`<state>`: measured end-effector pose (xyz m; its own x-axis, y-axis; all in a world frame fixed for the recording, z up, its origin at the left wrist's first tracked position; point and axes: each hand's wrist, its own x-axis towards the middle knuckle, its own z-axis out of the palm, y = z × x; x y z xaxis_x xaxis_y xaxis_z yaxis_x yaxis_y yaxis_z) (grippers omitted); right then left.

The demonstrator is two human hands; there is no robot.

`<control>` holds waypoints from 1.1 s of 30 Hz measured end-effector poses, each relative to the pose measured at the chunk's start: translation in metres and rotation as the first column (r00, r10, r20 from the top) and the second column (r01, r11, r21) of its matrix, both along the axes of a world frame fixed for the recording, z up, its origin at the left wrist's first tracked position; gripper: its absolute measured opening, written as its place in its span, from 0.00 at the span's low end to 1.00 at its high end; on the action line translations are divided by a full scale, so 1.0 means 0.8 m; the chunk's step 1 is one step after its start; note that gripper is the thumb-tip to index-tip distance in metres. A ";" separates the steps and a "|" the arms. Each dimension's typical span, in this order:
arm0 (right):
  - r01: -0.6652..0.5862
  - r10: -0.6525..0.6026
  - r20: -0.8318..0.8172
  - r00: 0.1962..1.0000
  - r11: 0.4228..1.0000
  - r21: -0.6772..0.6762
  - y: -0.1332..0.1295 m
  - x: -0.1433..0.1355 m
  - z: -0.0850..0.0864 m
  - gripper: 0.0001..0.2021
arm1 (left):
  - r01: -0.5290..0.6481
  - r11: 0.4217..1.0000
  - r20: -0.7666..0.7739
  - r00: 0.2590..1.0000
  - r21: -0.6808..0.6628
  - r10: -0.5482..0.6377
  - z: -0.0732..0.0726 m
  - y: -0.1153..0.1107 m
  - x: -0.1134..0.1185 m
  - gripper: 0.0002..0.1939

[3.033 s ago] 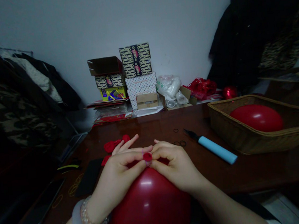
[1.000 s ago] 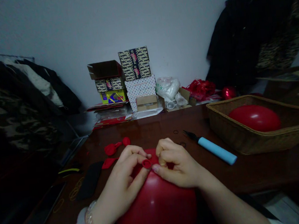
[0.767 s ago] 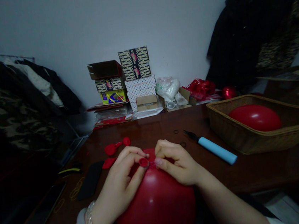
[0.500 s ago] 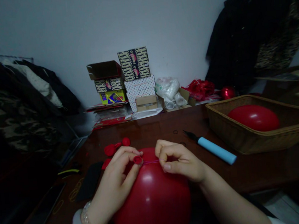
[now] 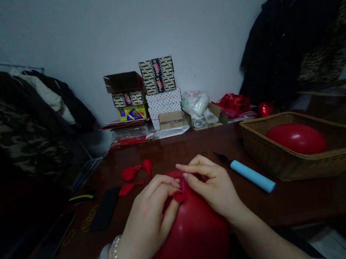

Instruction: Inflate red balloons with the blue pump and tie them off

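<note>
A large inflated red balloon [image 5: 192, 230] sits in front of me at the table's edge. Its neck, ending in a rolled mouth [image 5: 178, 195], is pinched between the thumb and fingers of my left hand [image 5: 156, 209]. A thin purple rubber band [image 5: 184, 182] runs up from the neck to my right hand [image 5: 212, 183], whose thumb and forefinger hold its other end. Whether the band passes fully round the neck is hidden by my fingers. Several uninflated red balloons [image 5: 130, 173] lie on the table beyond my left hand.
At right, a light blue balloon pump [image 5: 252, 175] lies beside a wicker basket [image 5: 282, 169] holding another inflated balloon [image 5: 297, 138]. Left are a phone [image 5: 50, 243], yellowish rubber bands [image 5: 88, 221] and a dark flat object [image 5: 105, 209]. Boxes [image 5: 164, 101] stack against the wall.
My right hand has turned and lifted, drawing the purple rubber band from sideways to upward. My left hand, still pinching the neck, and the balloon have shifted slightly right in view.
</note>
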<state>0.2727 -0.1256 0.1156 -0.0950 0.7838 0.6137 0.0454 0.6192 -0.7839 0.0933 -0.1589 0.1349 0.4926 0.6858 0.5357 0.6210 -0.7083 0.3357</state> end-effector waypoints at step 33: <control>-0.104 0.027 0.390 0.920 0.978 0.179 -0.004 0.005 0.009 0.14 | -0.054 0.962 0.197 0.980 0.269 0.000 -0.007 -0.002 -0.007 0.11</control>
